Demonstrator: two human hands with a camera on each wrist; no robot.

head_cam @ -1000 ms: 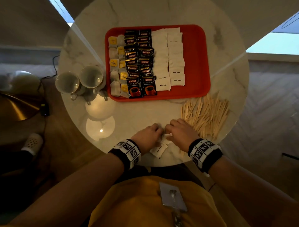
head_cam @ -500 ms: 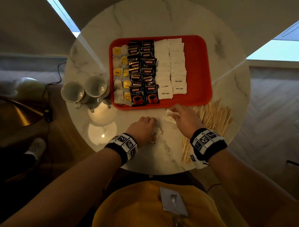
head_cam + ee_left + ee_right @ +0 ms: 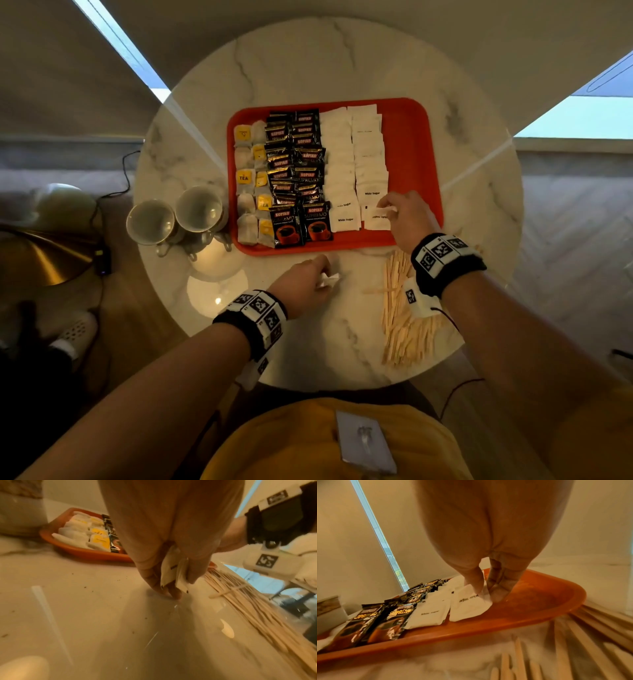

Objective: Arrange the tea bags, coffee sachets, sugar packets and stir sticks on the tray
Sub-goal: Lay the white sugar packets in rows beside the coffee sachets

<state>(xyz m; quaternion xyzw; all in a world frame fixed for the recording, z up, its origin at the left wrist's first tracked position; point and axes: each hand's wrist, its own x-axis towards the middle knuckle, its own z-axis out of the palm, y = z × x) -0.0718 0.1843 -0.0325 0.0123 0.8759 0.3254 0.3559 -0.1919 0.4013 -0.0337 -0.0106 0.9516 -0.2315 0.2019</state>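
Observation:
An orange tray (image 3: 414, 164) on the round marble table holds columns of tea bags (image 3: 250, 178), black coffee sachets (image 3: 296, 178) and white sugar packets (image 3: 356, 161). My right hand (image 3: 406, 219) is over the tray's near right part and pinches a sugar packet (image 3: 471, 604) by its corner, the packet lying at the near end of the right sugar column. My left hand (image 3: 305, 281) is on the table below the tray, gripping two sugar packets (image 3: 173, 573), fingertips touching the marble. Wooden stir sticks (image 3: 407, 315) lie in a loose pile on the table under my right wrist.
Two white cups (image 3: 178, 219) stand left of the tray near the table's left edge. A lamp's glare (image 3: 215, 298) reflects on the marble by my left wrist. The tray's right third (image 3: 407, 137) is bare. A cable (image 3: 126, 174) hangs off the left.
Both hands left the table's near edge. My right hand carried a sugar packet up onto the tray's right column; my left hand moved toward the tray still holding packets.

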